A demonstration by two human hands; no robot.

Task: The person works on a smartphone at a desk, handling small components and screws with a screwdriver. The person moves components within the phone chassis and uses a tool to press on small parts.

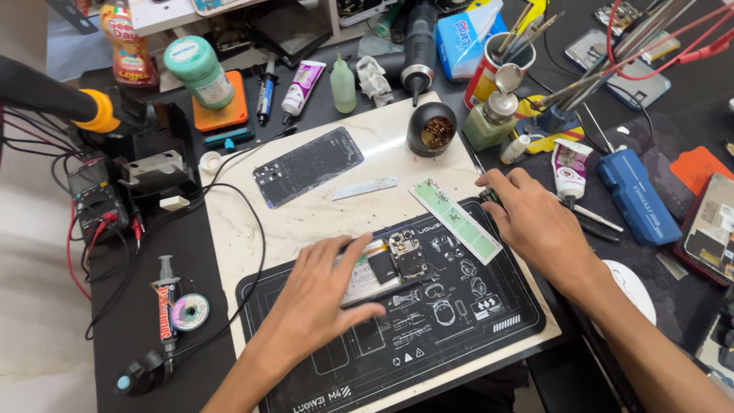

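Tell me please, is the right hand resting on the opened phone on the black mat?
No, the right hand reaches to tools at the mat's right edge, while the left hand rests on the opened phone.

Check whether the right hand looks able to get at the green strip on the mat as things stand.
Probably yes. The right hand rests at the mat's right edge, beside the green strip, which lies flat and uncovered on the black mat. Nothing stands between them; the left hand is busy on the opened phone.
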